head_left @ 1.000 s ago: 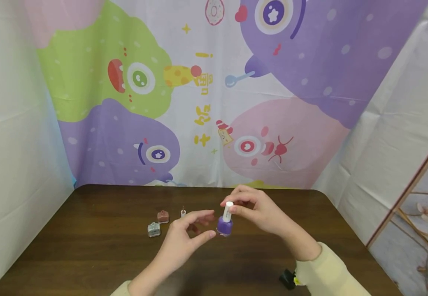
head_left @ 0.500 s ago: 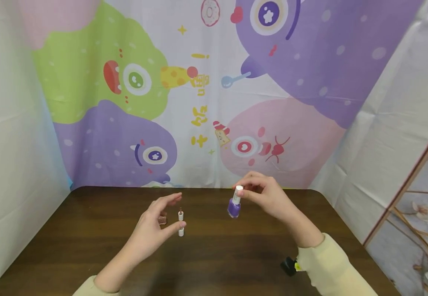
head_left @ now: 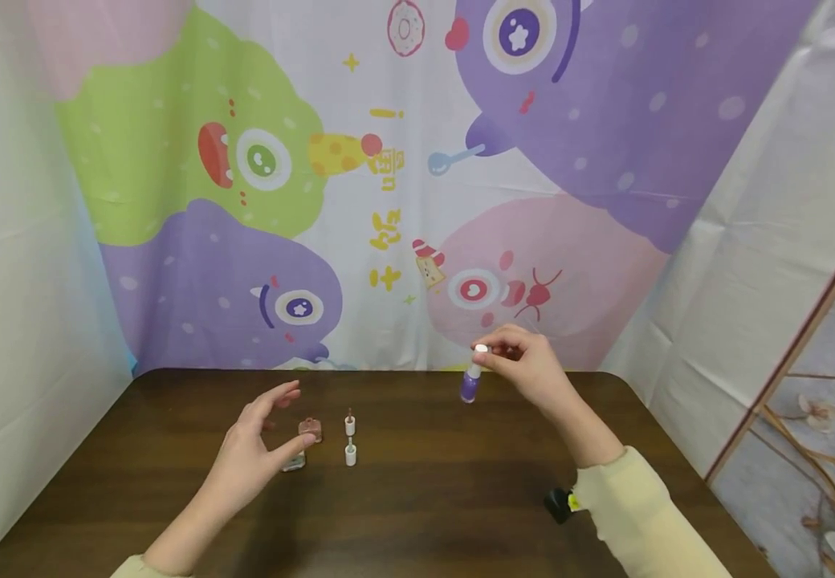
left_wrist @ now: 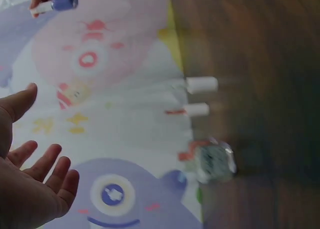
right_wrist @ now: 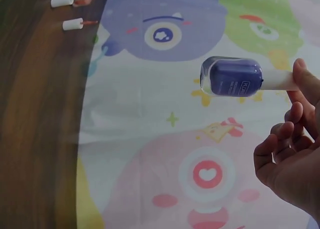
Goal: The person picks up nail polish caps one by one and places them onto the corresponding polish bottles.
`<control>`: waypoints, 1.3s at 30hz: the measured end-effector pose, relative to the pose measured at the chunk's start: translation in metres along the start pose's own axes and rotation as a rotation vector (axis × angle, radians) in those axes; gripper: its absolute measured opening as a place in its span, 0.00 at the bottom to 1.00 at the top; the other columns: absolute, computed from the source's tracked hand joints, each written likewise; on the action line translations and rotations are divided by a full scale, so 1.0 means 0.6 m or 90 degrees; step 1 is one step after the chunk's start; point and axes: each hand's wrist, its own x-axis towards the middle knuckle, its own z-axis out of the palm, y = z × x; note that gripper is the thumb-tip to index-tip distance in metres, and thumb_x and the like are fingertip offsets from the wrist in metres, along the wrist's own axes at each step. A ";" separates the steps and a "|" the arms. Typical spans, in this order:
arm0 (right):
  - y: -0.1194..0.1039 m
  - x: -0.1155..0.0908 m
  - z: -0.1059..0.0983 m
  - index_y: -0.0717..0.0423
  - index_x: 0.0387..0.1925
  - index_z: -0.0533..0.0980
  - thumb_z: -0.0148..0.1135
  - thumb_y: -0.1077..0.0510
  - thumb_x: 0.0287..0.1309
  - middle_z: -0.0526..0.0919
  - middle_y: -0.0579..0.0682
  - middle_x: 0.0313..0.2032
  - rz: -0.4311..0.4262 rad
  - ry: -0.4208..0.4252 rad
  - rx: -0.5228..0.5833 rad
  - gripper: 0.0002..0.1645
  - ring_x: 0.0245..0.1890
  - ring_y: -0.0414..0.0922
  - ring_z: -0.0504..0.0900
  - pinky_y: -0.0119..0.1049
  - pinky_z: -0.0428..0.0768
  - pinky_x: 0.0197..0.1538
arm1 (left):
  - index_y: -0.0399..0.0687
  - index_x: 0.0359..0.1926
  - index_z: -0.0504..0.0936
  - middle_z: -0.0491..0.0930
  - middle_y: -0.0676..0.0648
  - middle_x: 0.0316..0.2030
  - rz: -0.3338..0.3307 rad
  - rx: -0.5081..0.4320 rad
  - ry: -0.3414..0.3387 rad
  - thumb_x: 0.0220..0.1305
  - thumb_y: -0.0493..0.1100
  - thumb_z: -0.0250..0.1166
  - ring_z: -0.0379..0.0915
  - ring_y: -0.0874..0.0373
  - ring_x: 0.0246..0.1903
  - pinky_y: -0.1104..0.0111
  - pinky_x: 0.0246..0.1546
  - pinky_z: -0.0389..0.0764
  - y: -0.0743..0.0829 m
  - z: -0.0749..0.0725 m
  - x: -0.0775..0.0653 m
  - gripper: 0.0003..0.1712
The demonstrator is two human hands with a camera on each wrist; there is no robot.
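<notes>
My right hand (head_left: 529,369) pinches the white cap of a purple nail polish bottle (head_left: 470,387), holding it in the air with the bottle hanging down. In the right wrist view thumb and fingers meet on the cap, and the bottle (right_wrist: 232,78) looks capped. My left hand (head_left: 251,445) holds nothing, its fingers spread and slightly bent above the table's left part. Behind it are a pinkish-brown nail polish bottle (head_left: 310,430) and a silver-grey one (head_left: 295,461), partly hidden. Beside them two white brush caps (head_left: 350,456) stand with their brushes upward.
A dark wooden table (head_left: 417,498) lies below both hands. At the right, by the sleeve, rests a small black object (head_left: 557,506) with a yellow patch. A cartoon-printed curtain (head_left: 388,321) hangs behind the table's far edge.
My left hand has drawn away from the purple bottle toward the left. My right hand has carried the bottle up and to the right. The two brush caps have come into full view.
</notes>
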 end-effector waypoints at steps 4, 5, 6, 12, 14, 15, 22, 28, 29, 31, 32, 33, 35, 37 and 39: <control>0.020 0.002 0.002 0.58 0.36 0.83 0.69 0.55 0.53 0.77 0.48 0.29 0.024 0.027 -0.002 0.11 0.31 0.43 0.69 0.29 0.70 0.31 | 0.51 0.64 0.67 0.75 0.49 0.56 0.006 0.006 0.008 0.47 0.43 0.75 0.67 0.56 0.53 0.68 0.44 0.72 -0.027 0.001 -0.008 0.42; 0.032 0.005 0.004 0.56 0.36 0.83 0.70 0.53 0.52 0.77 0.47 0.29 0.029 0.037 -0.002 0.12 0.31 0.42 0.69 0.29 0.70 0.31 | 0.51 0.64 0.67 0.74 0.48 0.56 0.006 0.008 0.009 0.47 0.43 0.75 0.66 0.56 0.53 0.70 0.45 0.71 -0.034 0.002 -0.010 0.42; 0.044 0.007 0.005 0.55 0.36 0.84 0.70 0.52 0.51 0.77 0.46 0.29 0.034 0.046 0.000 0.13 0.31 0.43 0.70 0.29 0.71 0.31 | 0.51 0.64 0.66 0.74 0.48 0.56 0.006 0.007 0.007 0.47 0.44 0.75 0.66 0.56 0.53 0.71 0.45 0.69 -0.041 0.002 -0.012 0.43; 0.068 0.011 0.014 0.56 0.34 0.84 0.73 0.51 0.48 0.74 0.45 0.26 0.039 0.100 -0.001 0.14 0.31 0.40 0.70 0.27 0.70 0.30 | 0.50 0.65 0.65 0.73 0.47 0.56 -0.014 0.014 -0.009 0.46 0.46 0.76 0.66 0.53 0.53 0.66 0.45 0.68 -0.074 0.004 -0.018 0.45; 0.076 0.013 0.018 0.57 0.33 0.84 0.73 0.52 0.47 0.72 0.44 0.26 0.041 0.116 -0.006 0.14 0.30 0.39 0.69 0.26 0.69 0.29 | 0.49 0.65 0.65 0.73 0.46 0.56 -0.024 0.020 -0.015 0.46 0.46 0.76 0.66 0.52 0.53 0.65 0.45 0.69 -0.082 0.005 -0.020 0.46; 0.080 0.014 0.020 0.58 0.32 0.84 0.74 0.52 0.46 0.72 0.44 0.25 0.042 0.125 -0.008 0.14 0.29 0.38 0.69 0.26 0.69 0.29 | 0.48 0.65 0.65 0.73 0.45 0.56 -0.029 0.022 -0.019 0.45 0.46 0.76 0.67 0.52 0.53 0.63 0.46 0.71 -0.087 0.006 -0.021 0.46; 0.104 0.017 0.034 0.61 0.31 0.83 0.75 0.53 0.44 0.74 0.46 0.25 0.062 0.176 0.022 0.17 0.27 0.38 0.70 0.24 0.69 0.29 | 0.43 0.64 0.64 0.73 0.38 0.55 -0.055 0.003 -0.061 0.44 0.43 0.77 0.67 0.44 0.53 0.46 0.50 0.71 -0.115 0.013 -0.024 0.47; 0.131 0.019 0.047 0.63 0.31 0.82 0.75 0.53 0.44 0.74 0.44 0.24 0.098 0.213 0.060 0.18 0.27 0.36 0.69 0.23 0.69 0.28 | 0.39 0.63 0.63 0.74 0.35 0.53 -0.112 -0.013 -0.107 0.48 0.47 0.75 0.68 0.38 0.53 0.42 0.52 0.68 -0.134 0.017 -0.023 0.45; 0.135 0.019 0.050 0.63 0.31 0.82 0.75 0.52 0.44 0.74 0.44 0.24 0.100 0.220 0.062 0.18 0.27 0.36 0.69 0.23 0.69 0.27 | 0.38 0.63 0.63 0.75 0.35 0.53 -0.126 -0.017 -0.114 0.49 0.48 0.74 0.68 0.37 0.54 0.42 0.52 0.68 -0.137 0.018 -0.023 0.45; 0.144 0.020 0.056 0.63 0.31 0.81 0.75 0.52 0.45 0.74 0.44 0.24 0.103 0.229 0.068 0.18 0.27 0.36 0.69 0.23 0.69 0.26 | 0.37 0.63 0.62 0.75 0.34 0.52 -0.150 -0.022 -0.127 0.50 0.49 0.74 0.69 0.36 0.54 0.42 0.52 0.68 -0.143 0.019 -0.024 0.45; 0.148 0.020 0.059 0.64 0.31 0.81 0.75 0.52 0.45 0.74 0.44 0.24 0.105 0.232 0.071 0.18 0.27 0.36 0.69 0.23 0.69 0.26 | 0.37 0.63 0.62 0.75 0.34 0.52 -0.162 -0.028 -0.132 0.50 0.49 0.74 0.69 0.36 0.54 0.43 0.53 0.68 -0.145 0.020 -0.024 0.45; 0.153 0.020 0.062 0.64 0.31 0.81 0.75 0.52 0.45 0.74 0.44 0.24 0.108 0.235 0.072 0.19 0.27 0.36 0.69 0.23 0.69 0.26 | 0.36 0.63 0.62 0.75 0.34 0.52 -0.171 -0.030 -0.140 0.50 0.49 0.73 0.69 0.36 0.54 0.43 0.53 0.69 -0.148 0.021 -0.025 0.45; 0.162 0.020 0.068 0.64 0.31 0.81 0.75 0.52 0.45 0.74 0.45 0.24 0.112 0.242 0.077 0.19 0.27 0.36 0.69 0.22 0.68 0.26 | 0.36 0.63 0.62 0.75 0.34 0.53 -0.188 -0.034 -0.162 0.50 0.49 0.73 0.69 0.37 0.54 0.44 0.52 0.69 -0.151 0.023 -0.025 0.45; 0.172 0.019 0.072 0.64 0.30 0.81 0.75 0.53 0.44 0.73 0.45 0.24 0.119 0.249 0.076 0.19 0.27 0.36 0.68 0.22 0.68 0.26 | 0.37 0.63 0.62 0.74 0.35 0.53 -0.207 -0.041 -0.186 0.50 0.49 0.73 0.69 0.38 0.54 0.45 0.52 0.70 -0.153 0.025 -0.025 0.44; 0.182 0.017 0.076 0.64 0.30 0.81 0.75 0.53 0.45 0.73 0.45 0.24 0.129 0.255 0.068 0.18 0.26 0.36 0.68 0.22 0.67 0.26 | 0.37 0.62 0.64 0.74 0.35 0.53 -0.219 -0.044 -0.206 0.50 0.50 0.73 0.69 0.39 0.54 0.46 0.51 0.71 -0.156 0.029 -0.025 0.44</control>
